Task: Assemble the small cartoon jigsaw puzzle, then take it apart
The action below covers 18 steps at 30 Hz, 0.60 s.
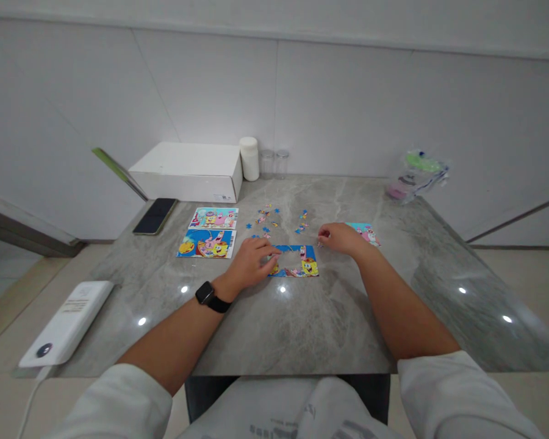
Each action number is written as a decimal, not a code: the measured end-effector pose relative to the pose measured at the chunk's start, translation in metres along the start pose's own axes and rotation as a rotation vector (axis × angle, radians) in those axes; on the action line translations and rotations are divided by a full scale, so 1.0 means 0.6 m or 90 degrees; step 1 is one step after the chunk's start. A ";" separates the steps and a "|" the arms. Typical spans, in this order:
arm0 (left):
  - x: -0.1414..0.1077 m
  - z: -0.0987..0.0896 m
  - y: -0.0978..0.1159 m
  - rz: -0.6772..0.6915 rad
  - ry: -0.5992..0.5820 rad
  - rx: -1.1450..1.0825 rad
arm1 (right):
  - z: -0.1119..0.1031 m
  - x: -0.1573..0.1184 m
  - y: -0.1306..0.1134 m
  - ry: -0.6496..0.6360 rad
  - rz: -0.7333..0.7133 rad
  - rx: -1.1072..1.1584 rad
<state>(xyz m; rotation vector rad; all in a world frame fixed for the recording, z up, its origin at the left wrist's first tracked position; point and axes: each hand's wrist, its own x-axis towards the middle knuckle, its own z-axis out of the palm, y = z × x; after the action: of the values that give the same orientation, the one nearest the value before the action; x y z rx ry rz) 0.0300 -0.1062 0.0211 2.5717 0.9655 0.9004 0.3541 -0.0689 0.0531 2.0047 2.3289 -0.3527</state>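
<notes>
The puzzle [309, 267] lies on the table [274, 329] between the two hands, at the left fingertips. It looks partly built to me: the border seems joined, the middle open. Loose pieces [262, 217] are scattered beyond the fingers, so I'd judge the inside is what's left. The left hand [251, 262] has thumb and finger a little apart over the near-left edge. The right hand [341, 238] has its fingertips close together at a small piece [319, 244]; whether it's gripped, I can't tell.
</notes>
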 end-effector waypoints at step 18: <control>0.006 0.003 -0.030 -0.102 0.083 -0.074 | 0.019 0.128 -0.029 0.032 -0.031 0.031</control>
<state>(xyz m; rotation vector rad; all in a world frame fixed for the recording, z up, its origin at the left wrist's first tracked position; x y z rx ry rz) 0.0245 -0.0903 0.0137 2.3252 1.1029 1.0564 0.3233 0.0010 0.0305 2.0037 2.4266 -0.3680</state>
